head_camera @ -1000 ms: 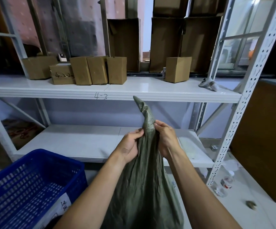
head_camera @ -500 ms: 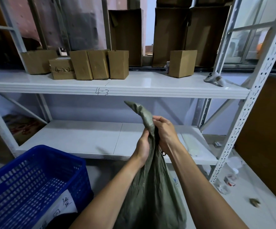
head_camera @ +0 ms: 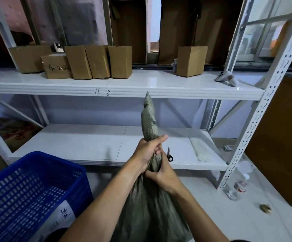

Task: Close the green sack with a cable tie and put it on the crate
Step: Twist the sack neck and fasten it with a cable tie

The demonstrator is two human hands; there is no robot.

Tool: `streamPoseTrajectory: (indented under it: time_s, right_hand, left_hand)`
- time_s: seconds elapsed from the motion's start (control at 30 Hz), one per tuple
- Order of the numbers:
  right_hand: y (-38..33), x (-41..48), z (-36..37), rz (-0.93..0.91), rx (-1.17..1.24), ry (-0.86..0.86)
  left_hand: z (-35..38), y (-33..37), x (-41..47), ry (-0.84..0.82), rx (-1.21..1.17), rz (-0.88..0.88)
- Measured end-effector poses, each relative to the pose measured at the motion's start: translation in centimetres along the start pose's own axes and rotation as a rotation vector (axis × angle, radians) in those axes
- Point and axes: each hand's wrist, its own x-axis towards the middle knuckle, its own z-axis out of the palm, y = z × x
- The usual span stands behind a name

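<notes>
Gripping green sack neck: L hand w/ grip clamped above, R hand clamped just below; blue crate nr left.

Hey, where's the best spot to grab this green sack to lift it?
Probably the twisted neck of the green sack, from the side, just under the left hand. There the fabric is bunched narrow enough to wrap; the body below hangs wide and slack.

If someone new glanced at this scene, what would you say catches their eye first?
Dead centre, the green sack with its neck twisted into an upright spike, gripped by the left hand above and the right hand below. A black cable tie pokes out beside the right hand. At lower left sits the bright blue crate, and cardboard boxes line the upper white shelf.
</notes>
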Motion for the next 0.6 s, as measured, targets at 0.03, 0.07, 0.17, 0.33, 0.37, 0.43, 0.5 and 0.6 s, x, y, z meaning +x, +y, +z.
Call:
streamPoseTrajectory:
  time_s: [0.03, 0.07, 0.17, 0.33, 0.37, 0.43, 0.5, 0.6]
  right_hand:
    - [0.2, 0.1, 0.2, -0.009, -0.007, -0.004]
    - [0.1, 0.1, 0.3, -0.009, -0.011, -0.018]
    - [-0.4, 0.4, 0.6, 0.029, -0.022, -0.118]
    - [-1.1, 0.6, -0.6, 0.114, 0.008, -0.276]
    - [-1.2, 0.7, -1.0, 0.125, 0.017, -0.306]
    - [-1.2, 0.9, -1.2, 0.094, 0.015, -0.294]
    - [-1.0, 1.3, -0.7, 0.029, 0.009, -0.201]
    - [-1.1, 2.3, 0.1, -0.068, 0.059, -0.049]
  left_hand:
    - [0.0, 0.2, -0.1, -0.011, -0.025, -0.002]
    - [-0.1, 0.3, -0.1, -0.034, -0.036, 0.005]
    - [-0.3, 0.7, -0.1, -0.099, 0.016, 0.017]
    - [-0.5, 1.0, 0.3, -0.172, 0.107, 0.039]
    - [-0.5, 1.1, 0.3, -0.196, 0.102, 0.045]
    - [-0.4, 1.5, 0.4, -0.24, 0.105, 0.056]
    - [0.0, 2.2, 0.4, -0.285, 0.134, 0.055]
    - [0.9, 3.1, 0.0, -0.344, 0.158, 0.085]
